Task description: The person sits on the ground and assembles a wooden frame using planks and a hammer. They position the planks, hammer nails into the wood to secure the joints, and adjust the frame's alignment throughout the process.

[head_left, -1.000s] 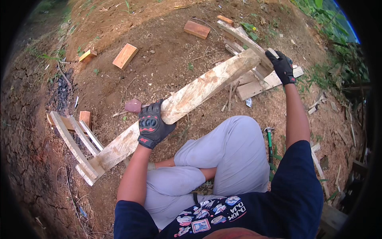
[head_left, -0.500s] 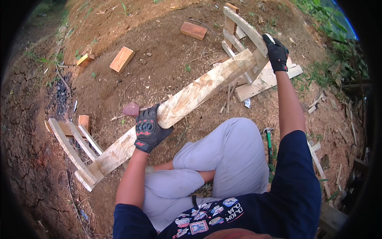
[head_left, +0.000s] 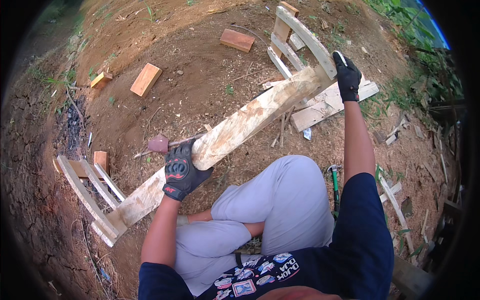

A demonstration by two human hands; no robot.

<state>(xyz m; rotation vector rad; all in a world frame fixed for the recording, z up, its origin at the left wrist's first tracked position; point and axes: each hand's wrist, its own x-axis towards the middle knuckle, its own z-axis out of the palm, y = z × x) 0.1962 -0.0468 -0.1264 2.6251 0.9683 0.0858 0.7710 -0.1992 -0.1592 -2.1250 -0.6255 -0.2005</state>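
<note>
1. We find the wooden frame (head_left: 245, 125) slanting beyond the legs (head_left: 295, 210).
2. We clamp the left hand (head_left: 184, 171) on its plank, presumably for balance.
3. The right hand (head_left: 348, 77) meets its upper-right end (we cannot tell whether clamped), likely for steadiness.

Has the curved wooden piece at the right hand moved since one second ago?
Yes: the curved wooden piece has swung upward in the picture; its far end now sits higher than the reddish block.
</note>
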